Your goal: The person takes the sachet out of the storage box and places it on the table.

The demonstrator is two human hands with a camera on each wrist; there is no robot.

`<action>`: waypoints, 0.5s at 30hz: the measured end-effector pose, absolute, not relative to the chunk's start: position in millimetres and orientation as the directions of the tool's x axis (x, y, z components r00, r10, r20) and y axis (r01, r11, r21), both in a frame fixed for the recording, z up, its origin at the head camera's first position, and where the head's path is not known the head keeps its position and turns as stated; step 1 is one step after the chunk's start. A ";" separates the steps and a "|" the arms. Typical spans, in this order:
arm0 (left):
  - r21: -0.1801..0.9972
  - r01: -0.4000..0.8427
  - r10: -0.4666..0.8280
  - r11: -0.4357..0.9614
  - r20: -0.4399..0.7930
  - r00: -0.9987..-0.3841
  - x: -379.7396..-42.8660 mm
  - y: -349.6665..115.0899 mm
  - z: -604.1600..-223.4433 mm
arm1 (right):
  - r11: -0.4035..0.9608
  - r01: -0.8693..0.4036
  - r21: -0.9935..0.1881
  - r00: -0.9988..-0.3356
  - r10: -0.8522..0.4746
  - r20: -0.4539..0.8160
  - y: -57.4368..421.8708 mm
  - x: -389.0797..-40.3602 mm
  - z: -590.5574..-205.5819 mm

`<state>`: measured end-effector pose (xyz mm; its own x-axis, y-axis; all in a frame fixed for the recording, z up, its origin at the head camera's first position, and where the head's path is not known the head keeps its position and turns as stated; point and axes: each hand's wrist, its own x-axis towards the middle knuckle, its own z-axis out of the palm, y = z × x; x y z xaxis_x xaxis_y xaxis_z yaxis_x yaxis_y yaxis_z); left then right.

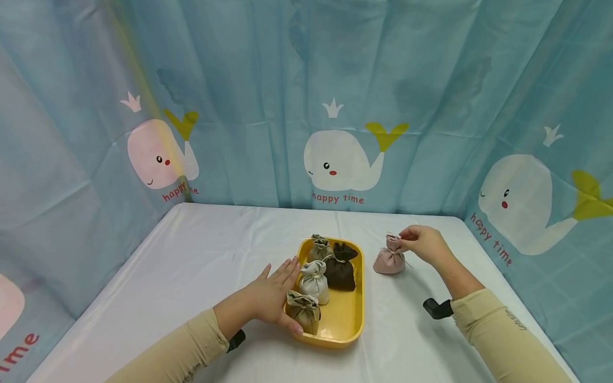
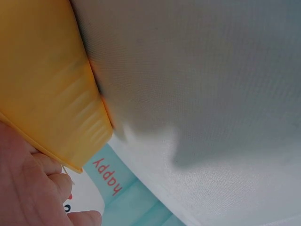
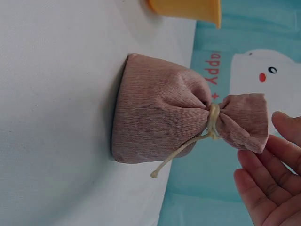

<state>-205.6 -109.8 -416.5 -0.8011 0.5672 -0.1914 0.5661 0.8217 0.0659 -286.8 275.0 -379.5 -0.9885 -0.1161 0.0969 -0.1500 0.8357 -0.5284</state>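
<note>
A small pink drawstring pouch stands upright on the table, its neck tied with a pale cord. My right hand is at its gathered top, with thumb and fingers apart in the right wrist view and fingertips right at the cloth edge. My left hand rests with fingers spread along the left rim of a yellow tray. In the tray stand a white pouch, a dark brown pouch, an olive pouch at the back and a tan pouch at the front.
A white cloth covers the table. Blue curtains printed with whales hang behind it and along both sides. Black wrist mounts show below the right wrist and the left wrist.
</note>
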 end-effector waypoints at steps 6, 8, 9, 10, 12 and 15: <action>0.069 0.564 0.566 0.823 -0.192 -0.802 -205.6 -109.6 -416.4 | 0.818 -0.143 -0.557 -0.989 -0.101 0.106 273.3 -284.2 -371.5; 0.069 0.563 0.564 0.824 -0.193 -0.803 -205.8 -109.6 -416.6 | 0.816 -0.152 -0.558 -0.988 -0.102 0.119 272.2 -283.0 -368.6; 0.067 0.562 0.564 0.824 -0.193 -0.803 -205.9 -109.6 -416.6 | 0.814 -0.157 -0.559 -0.987 -0.105 0.124 271.2 -282.2 -366.9; 0.065 0.563 0.564 0.824 -0.193 -0.803 -206.0 -109.6 -416.7 | 0.811 -0.159 -0.562 -0.986 -0.107 0.125 269.7 -281.4 -365.2; 0.067 0.563 0.564 0.824 -0.192 -0.803 -206.1 -109.6 -416.8 | 0.801 -0.159 -0.578 -0.987 -0.111 0.117 265.7 -279.4 -361.9; 0.070 0.563 0.565 0.824 -0.193 -0.802 -205.9 -109.2 -416.4 | 0.762 -0.154 -0.629 -0.988 -0.129 0.085 257.2 -275.7 -356.7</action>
